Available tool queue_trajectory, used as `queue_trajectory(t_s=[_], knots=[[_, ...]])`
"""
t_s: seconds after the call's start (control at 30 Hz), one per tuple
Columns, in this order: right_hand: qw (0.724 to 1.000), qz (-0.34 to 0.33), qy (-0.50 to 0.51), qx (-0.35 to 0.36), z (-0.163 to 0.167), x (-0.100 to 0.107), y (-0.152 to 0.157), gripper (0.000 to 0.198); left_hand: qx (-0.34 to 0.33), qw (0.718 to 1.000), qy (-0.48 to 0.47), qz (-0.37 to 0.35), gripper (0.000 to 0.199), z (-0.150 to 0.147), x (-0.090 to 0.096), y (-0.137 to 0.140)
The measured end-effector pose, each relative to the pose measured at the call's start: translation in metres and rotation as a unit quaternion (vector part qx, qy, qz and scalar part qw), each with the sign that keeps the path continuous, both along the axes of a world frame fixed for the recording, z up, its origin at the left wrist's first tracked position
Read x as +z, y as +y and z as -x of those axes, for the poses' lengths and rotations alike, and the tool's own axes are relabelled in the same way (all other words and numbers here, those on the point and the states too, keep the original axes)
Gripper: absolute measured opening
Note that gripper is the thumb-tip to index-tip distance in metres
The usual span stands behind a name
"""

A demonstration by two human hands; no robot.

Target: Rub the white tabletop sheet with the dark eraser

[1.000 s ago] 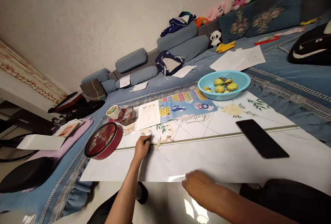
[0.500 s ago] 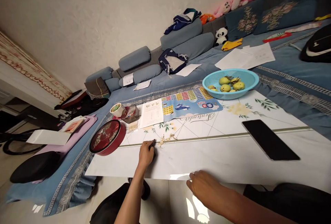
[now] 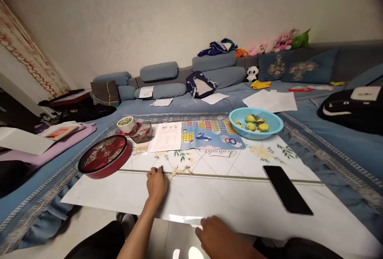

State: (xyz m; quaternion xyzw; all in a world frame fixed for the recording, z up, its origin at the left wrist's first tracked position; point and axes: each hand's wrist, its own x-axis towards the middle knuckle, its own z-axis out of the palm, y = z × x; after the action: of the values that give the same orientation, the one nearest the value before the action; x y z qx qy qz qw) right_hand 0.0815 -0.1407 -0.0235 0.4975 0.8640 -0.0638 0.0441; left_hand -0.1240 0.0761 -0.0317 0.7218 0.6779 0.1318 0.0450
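Note:
My left hand (image 3: 157, 183) rests on the table, its fingers curled around a small dark thing (image 3: 162, 168) of which only a tip shows; I cannot make out its kind. Just right of it lie pale, yellowish curled scraps (image 3: 181, 171). At the table's near edge is my right hand (image 3: 214, 233), loosely bent, with nothing visible in its fingers. A printed white sheet (image 3: 166, 137) lies beyond my left hand, overlapping a blue illustrated mat (image 3: 209, 137). Further right, a black phone (image 3: 287, 190) lies flat.
A round dark-red lidded box (image 3: 104, 155) stands left, near a clear container (image 3: 142, 132) and a potted plant (image 3: 126, 124). A blue basket (image 3: 255, 133) of yellow-green fruit sits at the back right. Behind runs a sofa (image 3: 179, 109) with papers, a backpack and plush toys.
The camera view has levelled and shifted, so the table sits lower in the picture. Both hands keep about the same places on the table; the left still holds the small dark thing.

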Motion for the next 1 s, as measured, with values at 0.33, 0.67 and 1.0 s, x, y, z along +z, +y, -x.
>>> queue_trajectory(t_s=[0.33, 0.67, 1.0], knots=[[1.000, -0.004, -0.001, 0.001, 0.001, -0.008, 0.000, 0.016, -0.054, 0.998, -0.023, 0.022, 0.052, -0.024, 0.015, 0.031], [1.000, 0.007, 0.018, -0.009, 0.000, 0.012, -0.004, 0.020, -0.158, 0.987, 0.007, 0.005, 0.053, -0.033, 0.016, 0.049], [0.992, 0.116, 0.015, -0.046, 0.005, 0.024, 0.006, 0.040, -0.321, 0.947, -0.008, 0.002, 0.051, -0.066, 0.023, 0.069]])
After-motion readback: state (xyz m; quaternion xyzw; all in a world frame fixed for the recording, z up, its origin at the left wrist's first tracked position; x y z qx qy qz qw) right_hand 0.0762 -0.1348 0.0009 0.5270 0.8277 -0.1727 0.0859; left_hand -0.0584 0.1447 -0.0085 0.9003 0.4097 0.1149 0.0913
